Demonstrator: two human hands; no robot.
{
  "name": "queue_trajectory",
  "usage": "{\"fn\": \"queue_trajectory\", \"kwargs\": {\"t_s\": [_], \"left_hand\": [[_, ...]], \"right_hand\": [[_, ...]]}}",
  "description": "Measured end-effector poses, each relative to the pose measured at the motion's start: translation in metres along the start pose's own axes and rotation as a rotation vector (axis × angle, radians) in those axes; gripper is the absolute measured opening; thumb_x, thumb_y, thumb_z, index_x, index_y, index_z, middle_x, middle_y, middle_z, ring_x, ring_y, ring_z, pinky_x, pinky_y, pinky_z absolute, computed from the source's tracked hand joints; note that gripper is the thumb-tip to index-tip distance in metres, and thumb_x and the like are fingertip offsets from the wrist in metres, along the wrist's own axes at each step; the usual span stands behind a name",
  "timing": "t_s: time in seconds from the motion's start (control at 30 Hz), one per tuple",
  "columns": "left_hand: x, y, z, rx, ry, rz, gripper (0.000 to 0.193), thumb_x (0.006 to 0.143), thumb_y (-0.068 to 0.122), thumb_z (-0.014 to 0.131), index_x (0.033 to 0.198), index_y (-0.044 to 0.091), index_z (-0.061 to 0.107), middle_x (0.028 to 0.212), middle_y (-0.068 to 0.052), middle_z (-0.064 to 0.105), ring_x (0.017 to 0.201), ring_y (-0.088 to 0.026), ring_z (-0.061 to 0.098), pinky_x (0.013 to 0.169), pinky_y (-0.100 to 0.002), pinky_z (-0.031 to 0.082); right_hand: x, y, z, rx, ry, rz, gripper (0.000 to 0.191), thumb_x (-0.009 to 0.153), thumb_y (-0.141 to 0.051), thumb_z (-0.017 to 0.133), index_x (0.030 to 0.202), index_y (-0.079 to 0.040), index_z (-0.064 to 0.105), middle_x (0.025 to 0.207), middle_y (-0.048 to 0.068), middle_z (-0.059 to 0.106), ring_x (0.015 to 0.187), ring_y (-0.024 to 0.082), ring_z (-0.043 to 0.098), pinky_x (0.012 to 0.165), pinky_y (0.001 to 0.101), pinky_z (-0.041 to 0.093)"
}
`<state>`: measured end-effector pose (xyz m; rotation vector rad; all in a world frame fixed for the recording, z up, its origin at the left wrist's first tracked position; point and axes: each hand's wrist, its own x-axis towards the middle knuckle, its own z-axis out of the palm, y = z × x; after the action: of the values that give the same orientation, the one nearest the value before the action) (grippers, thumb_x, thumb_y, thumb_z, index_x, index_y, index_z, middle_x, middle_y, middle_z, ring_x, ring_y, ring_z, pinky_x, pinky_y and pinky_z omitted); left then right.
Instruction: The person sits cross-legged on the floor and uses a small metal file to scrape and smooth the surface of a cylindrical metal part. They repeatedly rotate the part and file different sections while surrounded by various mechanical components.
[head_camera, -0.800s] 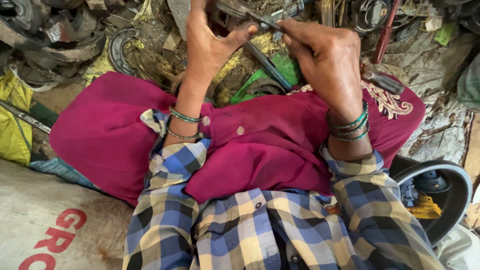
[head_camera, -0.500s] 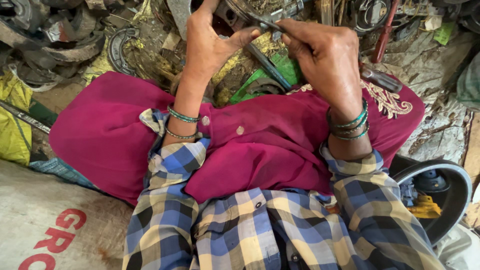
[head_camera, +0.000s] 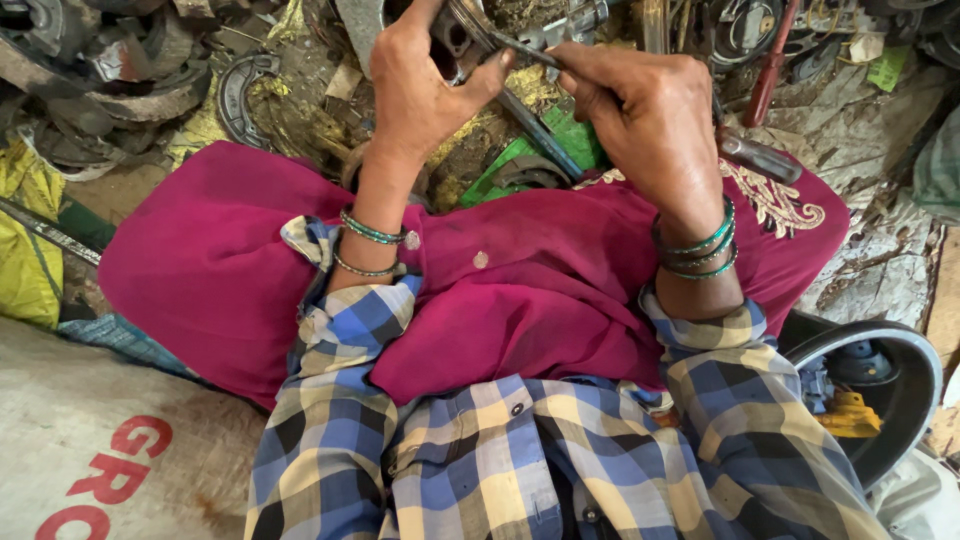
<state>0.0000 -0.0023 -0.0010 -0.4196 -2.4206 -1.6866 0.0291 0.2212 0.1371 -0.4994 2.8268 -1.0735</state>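
My left hand (head_camera: 420, 90) grips a round metal machine part (head_camera: 462, 30) at the top of the view, thumb pressed against its side. My right hand (head_camera: 650, 115) pinches a thin metal tool (head_camera: 525, 48) whose tip rests against that part. Both wrists wear green bangles. Checked blue and yellow sleeves cover my forearms, and a magenta cloth (head_camera: 250, 260) lies over my lap below the hands.
Scrap metal pieces (head_camera: 120, 80) pile up at the top left. A red-handled tool (head_camera: 770, 60) and a green object (head_camera: 540, 150) lie on the dirty ground beyond my knees. A white sack (head_camera: 90, 440) sits lower left, a round grey wheel-like part (head_camera: 880, 380) lower right.
Both hands have lifted slightly toward the top of the view with the metal part and tool; the grip looks the same.
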Motion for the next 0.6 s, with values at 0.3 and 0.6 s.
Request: {"fn": "queue_trajectory", "kwargs": {"t_s": [0.3,0.6], "left_hand": [[-0.001,0.0,0.009,0.159,-0.048,0.116,0.06,0.089,0.043,0.084,0.129,0.001,0.066,0.099,-0.012,0.076,0.081,-0.021,0.077,0.074,-0.034,0.064],[0.005,0.015,-0.001,0.11,-0.085,-0.074,0.055,0.084,0.039,0.088,0.123,0.005,0.068,0.096,-0.012,0.078,0.082,-0.026,0.079,0.076,-0.036,0.062]], "right_hand": [[0.01,0.008,0.017,-0.042,0.265,0.073,0.017,0.106,-0.001,0.067,0.122,0.001,0.072,0.081,0.015,0.073,0.071,0.021,0.071,0.063,0.0344,0.053],[0.004,0.02,-0.004,-0.064,0.002,-0.043,0.019,0.1,-0.001,0.076,0.118,-0.004,0.079,0.104,0.013,0.077,0.082,0.021,0.074,0.07,0.033,0.054]]}}
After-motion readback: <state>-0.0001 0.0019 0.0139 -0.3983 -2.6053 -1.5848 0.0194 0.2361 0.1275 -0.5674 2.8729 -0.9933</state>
